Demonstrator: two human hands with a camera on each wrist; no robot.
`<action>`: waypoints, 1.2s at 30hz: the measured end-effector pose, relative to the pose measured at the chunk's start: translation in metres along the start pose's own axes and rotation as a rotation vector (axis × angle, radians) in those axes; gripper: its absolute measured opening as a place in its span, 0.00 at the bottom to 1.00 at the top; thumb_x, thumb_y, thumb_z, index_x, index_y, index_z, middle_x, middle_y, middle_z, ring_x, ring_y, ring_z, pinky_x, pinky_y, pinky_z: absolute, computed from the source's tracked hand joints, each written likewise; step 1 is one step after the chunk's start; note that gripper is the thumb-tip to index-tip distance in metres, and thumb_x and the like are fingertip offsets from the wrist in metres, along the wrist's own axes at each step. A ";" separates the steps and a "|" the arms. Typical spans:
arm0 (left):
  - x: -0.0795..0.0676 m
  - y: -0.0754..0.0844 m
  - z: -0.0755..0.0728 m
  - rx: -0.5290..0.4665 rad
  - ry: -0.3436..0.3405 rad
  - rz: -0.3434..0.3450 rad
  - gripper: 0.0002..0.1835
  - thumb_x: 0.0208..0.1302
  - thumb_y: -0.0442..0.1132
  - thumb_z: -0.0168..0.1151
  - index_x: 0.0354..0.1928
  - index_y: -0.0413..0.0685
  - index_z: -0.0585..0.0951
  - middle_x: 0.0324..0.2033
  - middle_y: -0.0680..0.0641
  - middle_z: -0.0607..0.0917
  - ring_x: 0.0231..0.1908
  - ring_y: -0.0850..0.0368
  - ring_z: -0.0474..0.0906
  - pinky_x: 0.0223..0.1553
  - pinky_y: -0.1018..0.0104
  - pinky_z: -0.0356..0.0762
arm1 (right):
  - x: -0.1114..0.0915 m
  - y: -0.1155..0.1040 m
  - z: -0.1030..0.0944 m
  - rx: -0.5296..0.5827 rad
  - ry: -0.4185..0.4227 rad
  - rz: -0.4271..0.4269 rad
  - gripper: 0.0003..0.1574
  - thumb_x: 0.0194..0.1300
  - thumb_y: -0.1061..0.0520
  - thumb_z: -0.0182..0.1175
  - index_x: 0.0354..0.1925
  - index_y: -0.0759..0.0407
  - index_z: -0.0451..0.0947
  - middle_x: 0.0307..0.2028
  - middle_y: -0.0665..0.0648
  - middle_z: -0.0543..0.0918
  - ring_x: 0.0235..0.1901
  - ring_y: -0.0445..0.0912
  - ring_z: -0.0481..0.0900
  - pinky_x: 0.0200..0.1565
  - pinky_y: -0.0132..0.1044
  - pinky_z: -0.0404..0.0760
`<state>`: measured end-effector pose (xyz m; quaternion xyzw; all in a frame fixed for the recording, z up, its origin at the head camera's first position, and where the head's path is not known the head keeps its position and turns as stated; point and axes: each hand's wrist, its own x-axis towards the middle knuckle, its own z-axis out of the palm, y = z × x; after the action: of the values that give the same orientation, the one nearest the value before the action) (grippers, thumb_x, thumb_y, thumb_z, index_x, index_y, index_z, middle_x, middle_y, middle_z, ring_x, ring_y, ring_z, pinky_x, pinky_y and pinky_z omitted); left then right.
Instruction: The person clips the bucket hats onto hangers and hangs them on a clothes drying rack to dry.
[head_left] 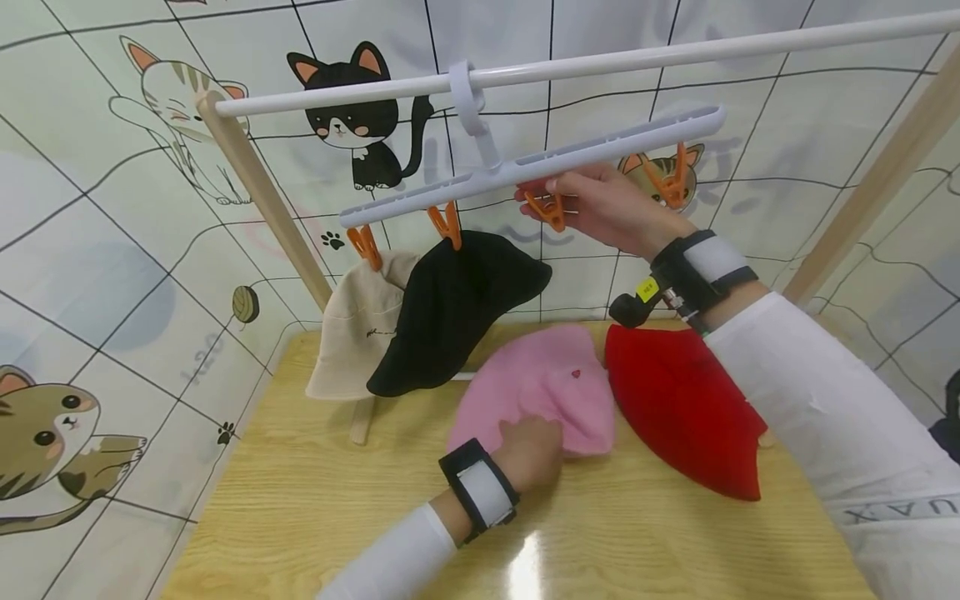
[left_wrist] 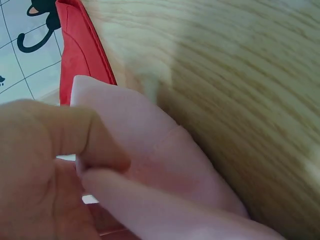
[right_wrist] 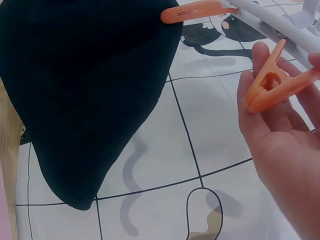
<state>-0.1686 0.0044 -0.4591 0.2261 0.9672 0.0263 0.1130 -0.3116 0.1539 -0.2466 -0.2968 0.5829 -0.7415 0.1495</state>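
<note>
My left hand (head_left: 531, 454) pinches the near brim of a pink bucket hat (head_left: 536, 367) lying on the wooden table; the left wrist view shows thumb and finger on its fabric (left_wrist: 165, 160). Up at the white hanger (head_left: 517, 171), my right hand (head_left: 607, 204) holds an orange clip (head_left: 551, 212), its fingers behind the clip (right_wrist: 272, 87) in the right wrist view. A black bucket hat (head_left: 465, 308) and a cream bucket hat (head_left: 360, 325) hang from two other orange clips at the hanger's left. One more orange clip (head_left: 677, 179) hangs at its right end.
The tilted hanger hooks over a white rod (head_left: 600, 62) between wooden posts (head_left: 262, 192). On the table (head_left: 300, 508), a red bucket hat (head_left: 682, 392) lies right of the pink one. Behind stands a wall with cat drawings.
</note>
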 end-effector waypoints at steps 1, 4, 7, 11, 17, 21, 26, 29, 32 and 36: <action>-0.001 -0.002 -0.001 -0.016 0.004 0.006 0.04 0.56 0.37 0.66 0.31 0.47 0.80 0.26 0.49 0.79 0.29 0.54 0.77 0.37 0.45 0.74 | 0.000 0.000 -0.001 0.006 -0.007 -0.002 0.19 0.71 0.66 0.51 0.56 0.58 0.79 0.54 0.61 0.79 0.55 0.57 0.73 0.60 0.45 0.68; -0.002 -0.008 -0.003 -0.055 0.035 0.027 0.05 0.54 0.32 0.65 0.28 0.47 0.78 0.22 0.51 0.76 0.24 0.56 0.74 0.31 0.50 0.76 | 0.000 -0.001 -0.002 0.011 -0.023 -0.009 0.20 0.71 0.66 0.50 0.56 0.58 0.80 0.53 0.60 0.79 0.55 0.57 0.73 0.59 0.44 0.69; -0.005 -0.014 -0.008 -0.065 0.094 0.058 0.06 0.54 0.30 0.64 0.26 0.47 0.76 0.20 0.51 0.73 0.21 0.58 0.71 0.25 0.57 0.75 | 0.000 -0.002 -0.003 0.018 -0.036 -0.011 0.19 0.71 0.67 0.49 0.55 0.58 0.80 0.53 0.61 0.79 0.54 0.58 0.73 0.58 0.43 0.70; -0.011 -0.016 -0.023 0.023 0.246 0.099 0.06 0.57 0.34 0.64 0.26 0.45 0.76 0.20 0.49 0.75 0.21 0.56 0.75 0.20 0.63 0.73 | 0.000 -0.003 -0.004 0.050 -0.031 0.002 0.18 0.71 0.67 0.50 0.55 0.61 0.79 0.52 0.62 0.80 0.54 0.58 0.74 0.59 0.44 0.70; -0.011 -0.020 -0.040 0.059 0.405 0.086 0.07 0.63 0.37 0.60 0.30 0.42 0.77 0.22 0.46 0.77 0.25 0.52 0.78 0.20 0.64 0.73 | 0.001 -0.004 -0.004 0.102 0.003 0.023 0.18 0.71 0.67 0.51 0.55 0.62 0.78 0.53 0.61 0.80 0.54 0.56 0.76 0.57 0.42 0.72; -0.009 -0.024 -0.046 -0.043 0.450 0.073 0.08 0.66 0.39 0.58 0.32 0.41 0.76 0.20 0.48 0.74 0.24 0.54 0.76 0.21 0.67 0.70 | 0.001 -0.004 -0.004 0.123 0.011 0.030 0.16 0.71 0.66 0.52 0.54 0.62 0.77 0.51 0.61 0.80 0.53 0.55 0.77 0.56 0.41 0.73; -0.009 -0.028 -0.055 -0.089 0.474 0.100 0.08 0.68 0.39 0.58 0.36 0.40 0.76 0.21 0.48 0.73 0.24 0.55 0.76 0.22 0.69 0.70 | 0.001 -0.004 -0.004 0.134 0.004 0.035 0.15 0.70 0.65 0.55 0.54 0.62 0.76 0.50 0.61 0.81 0.53 0.55 0.78 0.59 0.43 0.70; -0.010 -0.030 -0.062 -0.062 0.492 0.110 0.08 0.67 0.39 0.60 0.38 0.40 0.77 0.24 0.46 0.78 0.27 0.53 0.78 0.26 0.67 0.74 | 0.000 -0.004 -0.005 0.112 -0.024 0.017 0.17 0.70 0.66 0.54 0.55 0.60 0.77 0.51 0.60 0.81 0.54 0.55 0.76 0.60 0.44 0.68; -0.010 -0.031 -0.070 -0.075 0.507 0.102 0.09 0.64 0.37 0.63 0.42 0.39 0.78 0.29 0.44 0.81 0.31 0.51 0.81 0.31 0.64 0.78 | 0.000 -0.003 -0.006 0.096 -0.058 -0.003 0.19 0.70 0.67 0.52 0.56 0.58 0.78 0.53 0.60 0.80 0.56 0.55 0.74 0.62 0.46 0.65; -0.010 -0.036 -0.085 -0.163 0.482 0.082 0.14 0.59 0.33 0.67 0.48 0.39 0.79 0.34 0.42 0.82 0.33 0.50 0.80 0.35 0.61 0.79 | -0.001 -0.003 -0.008 0.076 -0.085 -0.010 0.20 0.70 0.68 0.51 0.56 0.56 0.78 0.54 0.59 0.80 0.58 0.56 0.72 0.63 0.48 0.63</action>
<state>-0.1951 -0.0321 -0.3775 0.2425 0.9509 0.1620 -0.1039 -0.3150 0.1612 -0.2451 -0.3252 0.5457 -0.7506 0.1818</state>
